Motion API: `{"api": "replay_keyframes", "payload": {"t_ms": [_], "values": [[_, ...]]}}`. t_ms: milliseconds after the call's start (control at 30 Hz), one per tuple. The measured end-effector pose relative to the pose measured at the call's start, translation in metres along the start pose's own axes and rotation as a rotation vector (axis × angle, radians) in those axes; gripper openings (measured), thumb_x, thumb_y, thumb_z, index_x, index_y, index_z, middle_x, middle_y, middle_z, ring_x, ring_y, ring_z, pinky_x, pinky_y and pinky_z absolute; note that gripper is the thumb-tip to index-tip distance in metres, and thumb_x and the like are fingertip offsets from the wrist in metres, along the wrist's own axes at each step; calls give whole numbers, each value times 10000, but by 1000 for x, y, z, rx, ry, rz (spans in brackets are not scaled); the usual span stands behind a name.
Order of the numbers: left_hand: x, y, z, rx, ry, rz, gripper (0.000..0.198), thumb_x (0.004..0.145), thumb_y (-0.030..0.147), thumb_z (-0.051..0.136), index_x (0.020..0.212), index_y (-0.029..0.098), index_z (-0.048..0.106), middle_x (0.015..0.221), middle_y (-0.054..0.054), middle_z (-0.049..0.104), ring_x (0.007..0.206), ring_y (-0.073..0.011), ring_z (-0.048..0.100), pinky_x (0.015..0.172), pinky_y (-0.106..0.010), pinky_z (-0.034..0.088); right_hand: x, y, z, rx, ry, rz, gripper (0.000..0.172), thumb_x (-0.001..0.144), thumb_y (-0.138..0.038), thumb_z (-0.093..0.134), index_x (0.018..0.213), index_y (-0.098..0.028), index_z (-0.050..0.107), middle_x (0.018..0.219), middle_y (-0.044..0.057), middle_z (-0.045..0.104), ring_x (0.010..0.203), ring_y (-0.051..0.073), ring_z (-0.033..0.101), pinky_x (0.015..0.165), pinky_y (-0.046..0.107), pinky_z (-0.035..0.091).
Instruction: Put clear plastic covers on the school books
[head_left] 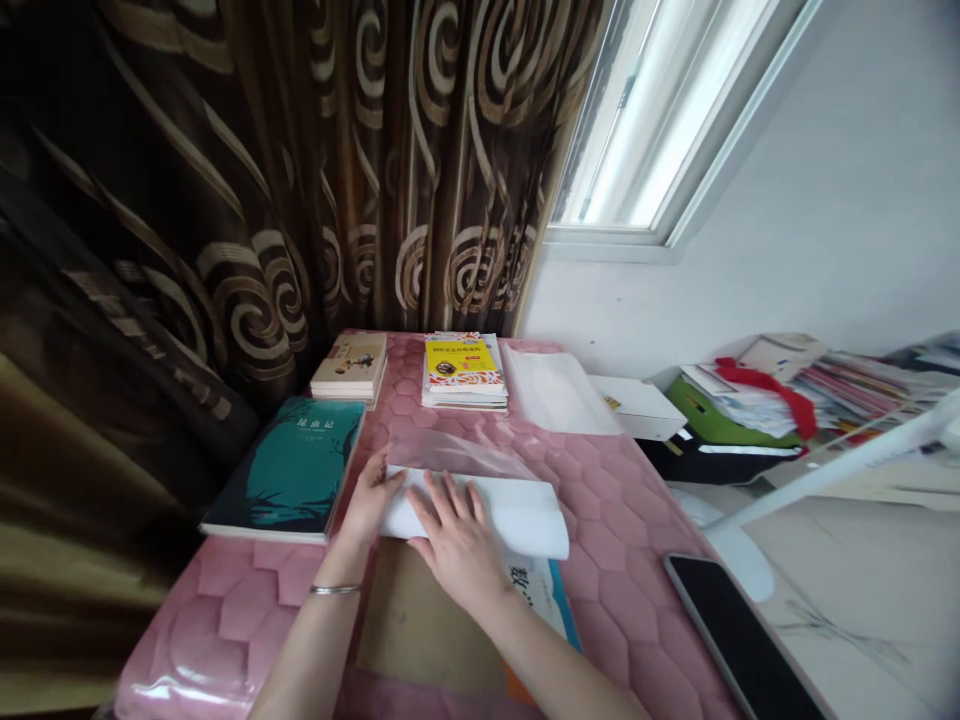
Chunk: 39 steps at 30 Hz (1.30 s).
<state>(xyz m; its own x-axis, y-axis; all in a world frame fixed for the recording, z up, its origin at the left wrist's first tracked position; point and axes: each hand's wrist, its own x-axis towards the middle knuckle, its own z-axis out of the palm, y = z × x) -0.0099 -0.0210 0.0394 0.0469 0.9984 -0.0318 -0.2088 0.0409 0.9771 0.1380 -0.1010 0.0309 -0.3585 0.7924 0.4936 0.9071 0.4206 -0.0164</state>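
A clear plastic sheet with a white backing fold lies across an open book on the pink quilted table. My right hand lies flat on the white fold, fingers spread, pressing it down. At the fold's left end my left hand holds the edge, its fingers bent around it; a thin bracelet sits on that wrist. A brown inner cover of the book shows below my hands.
A teal book lies left of my hands. Behind are a beige stack of books, a yellow-topped stack, clear covers and a white box. A dark tablet, white lamp arm and paper clutter sit right. Curtain hangs behind.
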Motion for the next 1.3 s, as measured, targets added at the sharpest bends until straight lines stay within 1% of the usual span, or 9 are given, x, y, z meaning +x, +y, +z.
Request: {"api": "replay_keyframes", "payload": {"t_ms": [167,333,433,667,800,900,1033,1133,1300], "values": [[-8,0,-4,-141,-150,-50,830,672,302,726,1412,180,370,1019,-100,723,900,-229,671,806,-338,517,-3,-13,8,-50,37,52,532,893,-363,549,1399,-239,438,1468,102,412,1279,372,421,1007,555,335],[-10,-7,-5,-72,-81,7,715,697,369,716,1345,186,476,1207,-111,651,1019,-240,639,819,-314,519,-4,-16,14,-66,53,100,551,900,-307,530,1428,-226,394,1494,104,366,1315,375,371,1026,572,301],[-12,-9,-5,-20,-54,11,673,694,417,716,1294,179,527,1228,-108,640,1053,-242,624,852,-316,512,-1,-14,15,-56,62,110,585,903,-296,521,1455,-228,343,1517,91,325,1353,362,315,1056,572,260],[-12,-9,-4,-71,-70,32,710,701,382,734,1336,197,478,1238,-101,631,1013,-229,634,813,-301,518,-1,-11,7,-38,30,88,547,924,-335,482,1450,-264,351,1509,76,348,1354,334,311,1050,541,267],[-12,-7,-3,-102,-99,34,753,703,321,745,1375,203,428,1176,-91,658,946,-211,645,785,-290,512,2,-9,-1,-29,10,118,586,916,-423,486,1458,-260,337,1509,93,344,1351,345,297,1043,536,270],[-12,-6,-3,-140,-109,48,776,693,267,749,1386,202,408,1134,-84,675,949,-207,643,792,-282,501,8,-7,-5,-28,-3,130,639,877,-497,529,1455,-306,335,1528,88,301,1363,373,263,1045,555,254],[-11,-3,-4,-197,-123,15,814,696,237,736,1413,204,351,1030,-81,712,845,-190,660,740,-283,498,5,-10,-6,-45,-31,136,632,861,-505,556,1439,-348,355,1481,94,378,1296,366,354,1007,542,294],[-9,-4,-5,-202,-104,19,783,701,241,726,1395,183,369,971,-77,728,767,-156,649,706,-257,479,-4,-14,-7,-71,-43,160,612,865,-490,555,1431,-342,376,1449,103,422,1218,366,424,948,520,342],[-6,-8,-4,-154,-56,9,743,687,288,734,1355,169,431,936,-69,734,687,-131,617,632,-228,449,-10,-20,-10,-114,-32,212,599,873,-456,552,1432,-327,380,1434,116,443,1202,372,430,907,513,359]]}}
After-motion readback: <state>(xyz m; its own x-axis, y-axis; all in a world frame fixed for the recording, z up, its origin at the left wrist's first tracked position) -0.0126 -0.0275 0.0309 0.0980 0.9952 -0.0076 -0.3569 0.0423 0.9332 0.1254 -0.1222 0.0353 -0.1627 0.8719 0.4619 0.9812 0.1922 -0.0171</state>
